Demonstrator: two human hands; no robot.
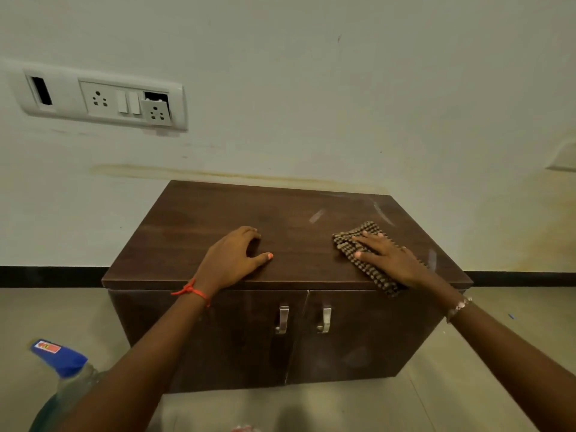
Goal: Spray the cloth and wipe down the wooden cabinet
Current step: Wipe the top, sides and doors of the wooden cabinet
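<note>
A low dark wooden cabinet [218,213] with two doors stands against the wall. On the right part of its top lies a brown checked cloth [349,241], and my right hand [389,260] presses flat on it with fingers spread. My left hand [233,257] rests on the bare top near the front edge, fingers apart, holding nothing. A spray bottle [62,360] with a blue head stands on the floor at the lower left, partly behind my left forearm.
Two metal handles [304,319] sit at the middle of the cabinet doors. A white socket panel [103,99] is on the wall at the upper left. A black skirting [50,275] runs along the wall base above the tiled floor [467,385].
</note>
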